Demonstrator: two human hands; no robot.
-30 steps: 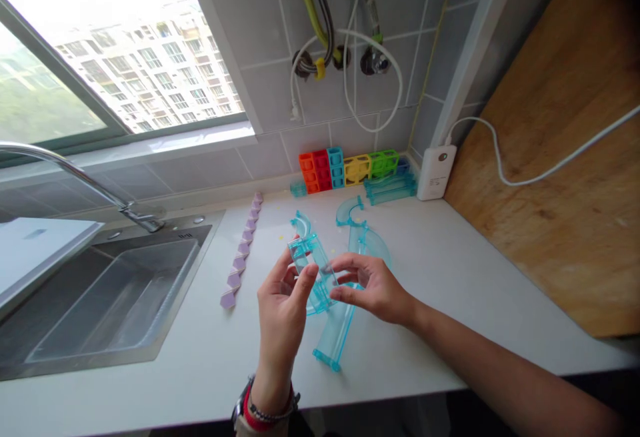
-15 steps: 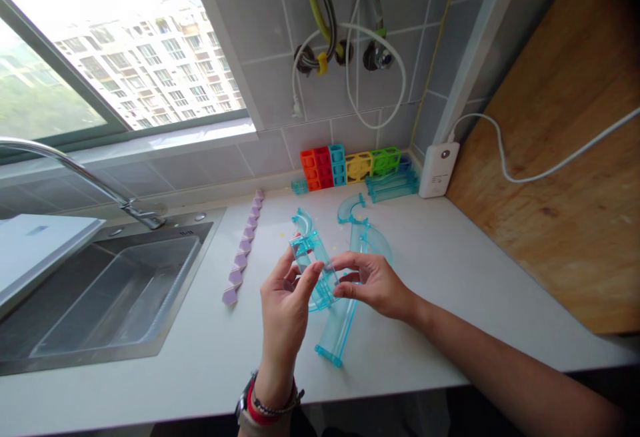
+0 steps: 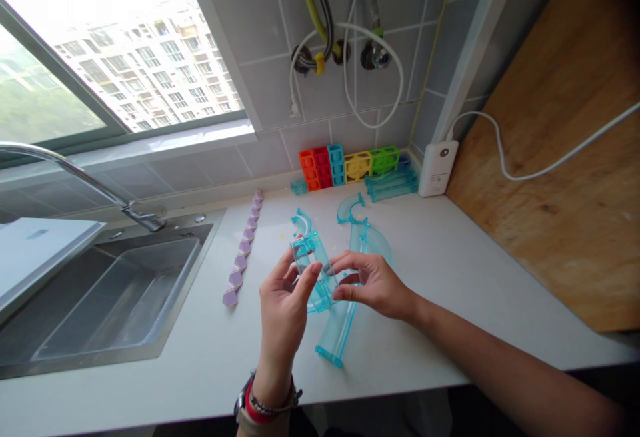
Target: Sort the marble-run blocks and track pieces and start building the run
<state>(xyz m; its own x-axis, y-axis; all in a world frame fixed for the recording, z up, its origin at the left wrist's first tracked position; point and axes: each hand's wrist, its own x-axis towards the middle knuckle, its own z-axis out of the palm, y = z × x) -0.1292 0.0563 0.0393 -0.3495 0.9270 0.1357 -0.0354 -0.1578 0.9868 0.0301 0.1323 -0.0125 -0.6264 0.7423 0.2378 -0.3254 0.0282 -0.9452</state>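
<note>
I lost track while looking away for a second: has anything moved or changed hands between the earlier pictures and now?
Hardly anything. Both the left hand and the right hand keep pinching the clear blue track piece above the counter, fingers shifting only slightly. Nothing was picked up or let go. The long blue tube, purple zigzag strip and coloured blocks lie as before.

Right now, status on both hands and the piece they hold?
Left hand and right hand both gripping one clear blue track piece, lifted above the counter. Longer blue track lies just beneath. Purple zigzag strip well left, clear.
</note>
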